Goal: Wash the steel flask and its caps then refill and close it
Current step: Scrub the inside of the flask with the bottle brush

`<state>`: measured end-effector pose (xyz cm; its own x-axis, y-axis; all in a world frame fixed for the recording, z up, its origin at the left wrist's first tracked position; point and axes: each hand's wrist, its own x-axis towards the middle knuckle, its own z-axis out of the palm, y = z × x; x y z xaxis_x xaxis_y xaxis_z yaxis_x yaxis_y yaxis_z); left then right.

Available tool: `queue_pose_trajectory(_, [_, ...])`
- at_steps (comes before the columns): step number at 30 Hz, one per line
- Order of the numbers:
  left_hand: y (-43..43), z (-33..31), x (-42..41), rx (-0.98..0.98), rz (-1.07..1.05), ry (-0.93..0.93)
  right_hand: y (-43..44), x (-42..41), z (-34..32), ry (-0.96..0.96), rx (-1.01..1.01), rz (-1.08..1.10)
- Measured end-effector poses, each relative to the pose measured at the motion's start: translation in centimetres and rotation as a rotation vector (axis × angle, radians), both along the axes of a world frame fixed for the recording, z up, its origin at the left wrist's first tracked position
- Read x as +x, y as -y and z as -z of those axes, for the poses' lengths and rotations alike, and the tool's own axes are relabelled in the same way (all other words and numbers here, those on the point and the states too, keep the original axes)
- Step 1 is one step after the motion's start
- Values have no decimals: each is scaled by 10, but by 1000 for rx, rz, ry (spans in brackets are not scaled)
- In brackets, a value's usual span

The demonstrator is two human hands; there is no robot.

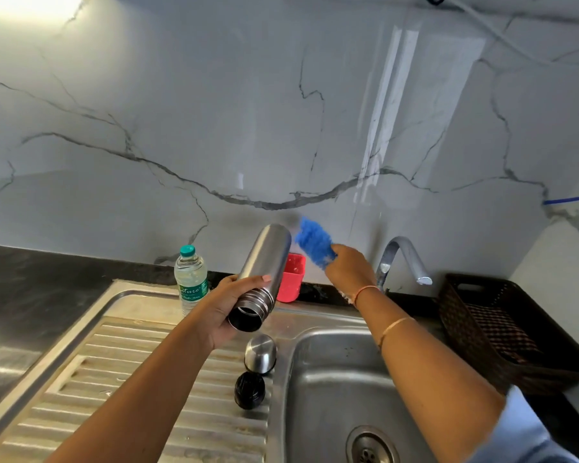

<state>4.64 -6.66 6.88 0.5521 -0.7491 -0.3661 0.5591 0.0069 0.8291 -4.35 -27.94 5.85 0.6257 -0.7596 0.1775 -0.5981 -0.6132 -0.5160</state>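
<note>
Above the seam where the draining board [147, 379] meets the sink [293, 342], I have the steel flask [264, 272] in the air, carried by my left hand [224, 312]. Its fingers [248, 282] are wrapped round the body just above the threaded neck, clamped on it. The flask is uncapped and tilted. Its open mouth is low and faces back toward me, and its base points up and away toward the wall, leaning a little right.

My right hand [348, 269] is up past the base end, to the right of the flask and apart from it. Its fingers are closed on a blue brush [315, 242], whose head is blurred and whose handle I cannot see.

That is what the next move turns on, as I read it: the brush sits at the closed end, on the far side from the mouth. Either the brush comes round to my side or the left wrist swings the mouth toward the right hand.

Both caps stand on the right edge of the draining board, just beside the sink: the steel cap [260, 353] farther from me, the black cap [249, 390] nearer, close together.

Along the back edge of the tabletop [30, 279] are a water bottle [191, 279] and a red cup [293, 279], the cup partly behind the flask. A tap [405, 259] rises behind the sink, dry as far as I can tell, with a dark basket [465, 315] at its right.
</note>
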Motion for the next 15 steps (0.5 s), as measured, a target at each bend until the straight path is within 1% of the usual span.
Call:
queue_pose_trajectory(2, [-5,-1,0,-61,47,-75,-11,-17,-11,179,66,-31])
queue_pose_trajectory(3, [-7,-1,0,-82,73,-92,-19,-28,-15,232,80,-54])
queue_pose_trajectory(5, [-9,0,-2,-116,120,-100,-39,-53,-20,260,61,-81])
queue_pose_trajectory(6, [-9,0,-3,-129,131,-109,-49,-66,-20,257,19,-84])
queue_pose_trajectory(9, [-7,-4,-7,-140,139,-128,-84,-98,-18,216,-125,-129])
queue_pose_trajectory(12, [-7,-8,-12,-142,185,-82,-107,-110,-13,38,-288,-196])
queue_pose_trajectory(15, [-10,-10,-16,-141,235,-14,-95,-113,-9,-62,-350,-161])
